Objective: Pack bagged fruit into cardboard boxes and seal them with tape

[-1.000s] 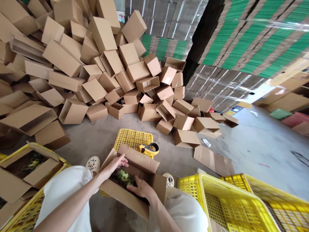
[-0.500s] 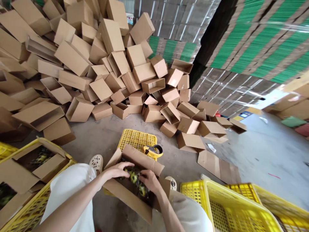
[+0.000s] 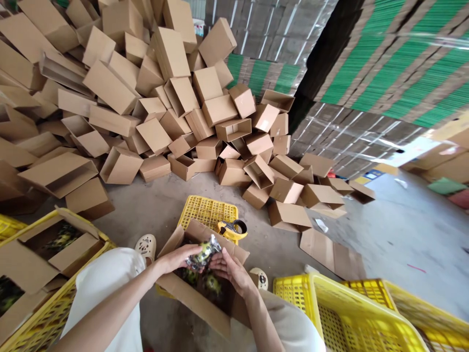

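Note:
My left hand grips a plastic-wrapped yellow-green and black item, shiny and patterned, just above an open cardboard box. At the wrapper's right end is my right hand, its thumb and fingers around the edge and its palm partly showing. Similar yellow-green and black items lie inside the box; their exact kind is unclear. The box sits between my legs, flaps spread. A yellow tape dispenser with a dark roll stands just beyond it, at an upturned yellow crate.
Open cardboard boxes form a large pile ahead. To my left, a yellow crate holds boxes of similar items. Yellow crates stand at my right. Flattened cardboard lies on the floor, and stacks of folded cardboard rise behind.
Both hands have come up from inside the box, with one wrapped item lifted between them. My right palm has turned more into view. The surroundings are unchanged.

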Motion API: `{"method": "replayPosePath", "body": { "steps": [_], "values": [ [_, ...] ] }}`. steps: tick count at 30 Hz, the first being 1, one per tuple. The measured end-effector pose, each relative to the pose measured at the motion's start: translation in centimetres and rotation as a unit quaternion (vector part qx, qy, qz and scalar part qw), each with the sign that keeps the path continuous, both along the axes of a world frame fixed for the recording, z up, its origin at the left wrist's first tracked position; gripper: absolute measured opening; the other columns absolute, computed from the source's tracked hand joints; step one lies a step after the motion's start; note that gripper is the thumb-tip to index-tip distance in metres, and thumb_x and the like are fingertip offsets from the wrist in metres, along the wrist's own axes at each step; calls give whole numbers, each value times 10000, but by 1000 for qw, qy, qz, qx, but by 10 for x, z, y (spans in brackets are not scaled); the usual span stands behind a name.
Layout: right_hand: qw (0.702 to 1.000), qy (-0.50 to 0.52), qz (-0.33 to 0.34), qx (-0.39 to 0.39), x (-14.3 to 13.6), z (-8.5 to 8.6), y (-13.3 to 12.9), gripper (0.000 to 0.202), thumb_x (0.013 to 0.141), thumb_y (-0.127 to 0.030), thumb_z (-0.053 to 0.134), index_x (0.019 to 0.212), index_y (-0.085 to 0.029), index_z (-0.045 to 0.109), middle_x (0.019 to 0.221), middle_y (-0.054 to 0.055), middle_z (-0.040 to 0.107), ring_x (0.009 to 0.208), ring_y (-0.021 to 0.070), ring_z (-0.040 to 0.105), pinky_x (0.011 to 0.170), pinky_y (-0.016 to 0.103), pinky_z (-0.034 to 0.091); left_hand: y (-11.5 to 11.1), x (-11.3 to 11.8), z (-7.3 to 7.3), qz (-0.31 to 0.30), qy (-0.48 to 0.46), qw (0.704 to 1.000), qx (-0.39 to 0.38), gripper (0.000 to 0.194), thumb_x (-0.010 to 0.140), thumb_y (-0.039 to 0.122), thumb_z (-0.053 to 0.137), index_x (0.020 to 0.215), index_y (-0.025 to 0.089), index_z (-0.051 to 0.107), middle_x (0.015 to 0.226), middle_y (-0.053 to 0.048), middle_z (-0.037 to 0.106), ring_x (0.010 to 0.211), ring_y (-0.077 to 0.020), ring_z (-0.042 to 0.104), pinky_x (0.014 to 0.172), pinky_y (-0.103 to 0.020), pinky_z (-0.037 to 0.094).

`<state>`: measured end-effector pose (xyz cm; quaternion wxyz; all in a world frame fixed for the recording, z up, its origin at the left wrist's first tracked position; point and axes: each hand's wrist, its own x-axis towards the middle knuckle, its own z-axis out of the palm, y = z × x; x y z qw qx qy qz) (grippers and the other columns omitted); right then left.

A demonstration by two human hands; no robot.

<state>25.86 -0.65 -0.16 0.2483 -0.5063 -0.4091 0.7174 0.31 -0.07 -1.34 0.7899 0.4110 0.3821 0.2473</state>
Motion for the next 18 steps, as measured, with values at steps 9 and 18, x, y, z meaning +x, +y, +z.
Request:
{"method": "replayPosePath", "body": {
  "steps": [9, 18],
  "values": [
    [996, 17, -26, 88, -4, -7, 0, 611, 773, -691, 853, 1146, -213, 779, 974, 33, 774, 879, 202, 690, 766, 305, 556, -8, 6, 1, -42, 14, 998, -45, 618, 886, 721, 676, 953, 120, 803, 819, -98, 782, 646, -210, 709, 677, -353, 598],
    [983, 10, -140, 117, 2, -7, 4, 507, 729, -671, 885, 884, -207, 751, 779, 5, 711, 722, 171, 630, 676, 298, 534, 6, 0, -4, 96, 69, 991, 66, 503, 800, 570, 838, 1094, 166, 784, 1021, -47, 795, 837, -179, 711, 759, -267, 511]
  ]
}}
